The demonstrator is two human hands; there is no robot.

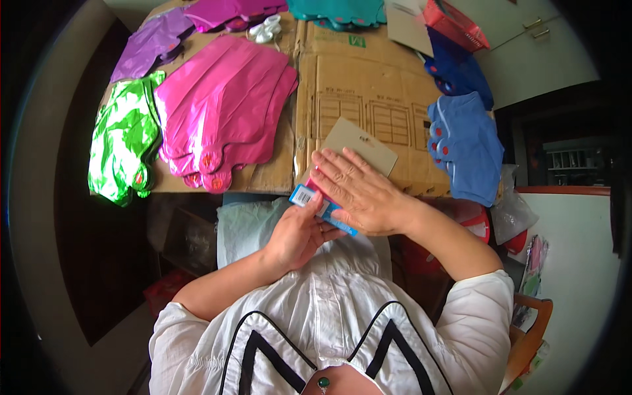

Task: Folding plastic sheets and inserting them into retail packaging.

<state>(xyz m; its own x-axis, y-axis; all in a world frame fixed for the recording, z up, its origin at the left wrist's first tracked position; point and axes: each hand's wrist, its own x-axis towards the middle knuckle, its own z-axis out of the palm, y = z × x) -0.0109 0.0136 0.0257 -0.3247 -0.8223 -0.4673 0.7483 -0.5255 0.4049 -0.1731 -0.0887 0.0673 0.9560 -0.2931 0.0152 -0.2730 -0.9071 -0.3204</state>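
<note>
Left hand point(293, 236): thumb and fingers grip a blue-edged label point(303, 195). Right hand point(359, 192): fingers extended, palm down over the label and a tan card point(368, 148), clenching nothing. Both items sit at the near edge of the worktop point(336, 72), mid-length. Step in hand, as judged: smoothing label against card; the next move calls for even palm pressure. Green foil pieces point(122, 135) occupy the near left corner; blue ones point(467, 148) line the right edge
</note>
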